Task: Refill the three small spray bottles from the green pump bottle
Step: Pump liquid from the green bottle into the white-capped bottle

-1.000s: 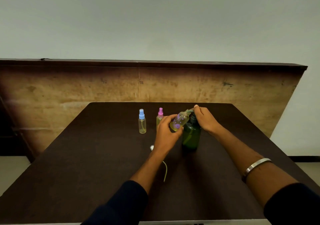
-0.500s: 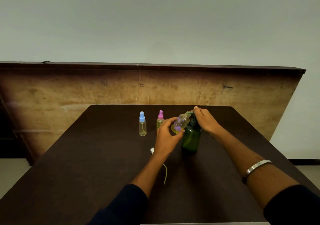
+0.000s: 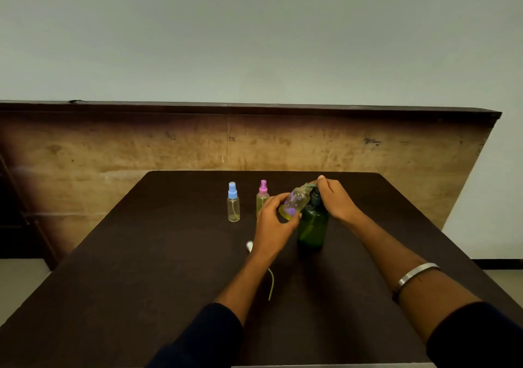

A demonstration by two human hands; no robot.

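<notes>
Currently on the dark table (image 3: 141,268): one green pump bottle (image 3: 312,227), upright, dark green, contents not readable. My right hand (image 3: 335,200) curls over its pump head. My left hand (image 3: 273,222) grips one uncapped spray bottle (image 3: 294,203), tilted, neck at the pump spout, yellowish liquid pooled at its base. Left of the pump bottle stand two capped spray bottles: pink-capped bottle (image 3: 262,199), holding yellow-green liquid; blue-capped bottle (image 3: 233,202), pale liquid low. One loose spray cap (image 3: 249,245) with its tube lies nearer me than the pump bottle.
</notes>
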